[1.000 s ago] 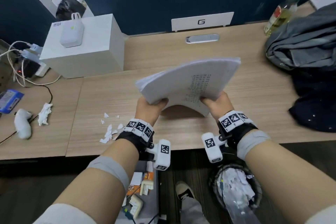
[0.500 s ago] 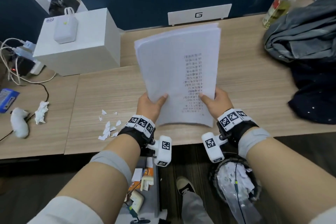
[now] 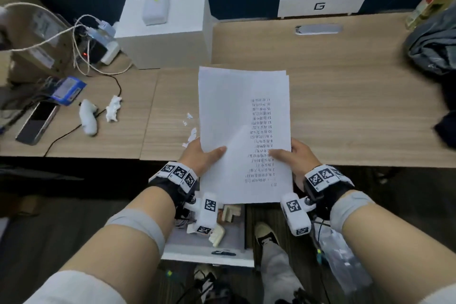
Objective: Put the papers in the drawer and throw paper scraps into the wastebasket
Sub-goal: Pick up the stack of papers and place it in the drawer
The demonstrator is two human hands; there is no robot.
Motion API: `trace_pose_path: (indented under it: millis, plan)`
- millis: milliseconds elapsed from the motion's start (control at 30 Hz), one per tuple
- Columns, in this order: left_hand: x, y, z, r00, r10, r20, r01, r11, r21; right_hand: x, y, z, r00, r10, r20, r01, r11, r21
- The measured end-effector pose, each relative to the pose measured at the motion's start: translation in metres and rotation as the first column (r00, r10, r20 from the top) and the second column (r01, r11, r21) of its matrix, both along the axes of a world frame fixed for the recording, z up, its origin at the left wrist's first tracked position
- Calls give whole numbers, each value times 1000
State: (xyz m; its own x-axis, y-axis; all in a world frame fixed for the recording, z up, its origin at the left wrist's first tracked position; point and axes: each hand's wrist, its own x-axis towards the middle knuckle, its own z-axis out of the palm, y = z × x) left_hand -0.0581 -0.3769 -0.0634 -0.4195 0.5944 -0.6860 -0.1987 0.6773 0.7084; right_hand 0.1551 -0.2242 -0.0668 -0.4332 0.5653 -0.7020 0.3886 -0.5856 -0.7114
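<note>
Two hands (image 3: 204, 155) (image 3: 299, 159), one paper stack (image 3: 243, 131), one open drawer (image 3: 207, 252), one white box (image 3: 167, 32), one phone (image 3: 37, 122).

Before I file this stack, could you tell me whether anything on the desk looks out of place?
Yes: torn paper scraps lie scattered on the desk left of the papers, and a crumpled white wad sits farther left.

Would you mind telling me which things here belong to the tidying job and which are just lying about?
Part of the job:
- white printed paper stack, held by left hand and right hand
- open grey drawer
- small white paper scraps

Just lying about:
- white cardboard box
- black smartphone
- grey crumpled jacket
</note>
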Motion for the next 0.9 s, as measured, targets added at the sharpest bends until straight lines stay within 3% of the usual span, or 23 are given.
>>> trace_pose_path:
  millis: [100, 233, 333, 433, 500, 700, 900]
  plan:
    - [-5, -3, 2, 999, -31, 24, 32, 999, -37, -2, -2, -5, 1000, 15, -7, -15, 996, -87]
    - [2, -22, 3, 982, -181, 50, 188, 953, -239, 4, -17, -18, 974, 209, 85, -194, 968, -159]
    - [5, -31, -6, 955, -244, 167, 290, 886, -361, 13, -25, -37, 928, 328, 179, -268, 918, -292]
    - [7, -21, -13, 886, -407, 222, 463, 748, -475, 8, -20, -54, 783, 543, 304, -445, 830, -337]
    - [9, -10, -20, 869, -440, 225, 490, 703, -516, 0, -11, -61, 657, 661, 362, -562, 750, -350]
    - [-8, 25, -63, 949, -308, 73, 304, 821, -483, -25, 31, -86, 620, 653, 436, -595, 753, -282]
    - [-40, 72, -69, 967, -246, -61, 196, 878, -437, -67, 70, -100, 735, 485, 474, -474, 867, -151]
